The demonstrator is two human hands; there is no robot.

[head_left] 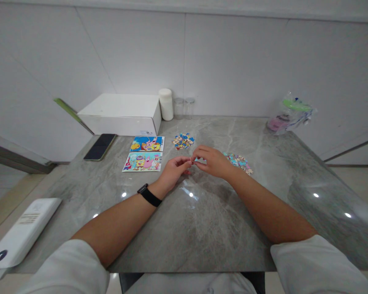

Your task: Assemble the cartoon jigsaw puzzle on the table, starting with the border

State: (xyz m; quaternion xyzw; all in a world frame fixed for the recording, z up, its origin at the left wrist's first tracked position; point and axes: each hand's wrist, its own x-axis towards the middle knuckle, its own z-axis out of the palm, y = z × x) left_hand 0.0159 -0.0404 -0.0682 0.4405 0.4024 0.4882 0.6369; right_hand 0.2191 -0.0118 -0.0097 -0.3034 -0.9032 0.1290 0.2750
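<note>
Over the middle of the table, my left hand (174, 171) and my right hand (213, 161) meet at the fingertips. Both are closed in a pinch on tiny puzzle pieces, pinkish and pale blue, mostly hidden by the fingers. Beside my right wrist lies a pile of pastel puzzle pieces (237, 162). A second pile of blue and yellow pieces (183, 141) sits just beyond my hands. Left of them are two cartoon picture cards, a blue one (147, 143) behind a paler one (142, 162). My left wrist wears a black watch (149, 195).
A white box (119, 114), a white bottle (166, 105) and two clear jars (189, 108) stand along the wall. A phone (100, 147) lies at the left, with a white device (26, 232) nearer me. At the back right is a plastic bag (290, 114) with pink and green contents.
</note>
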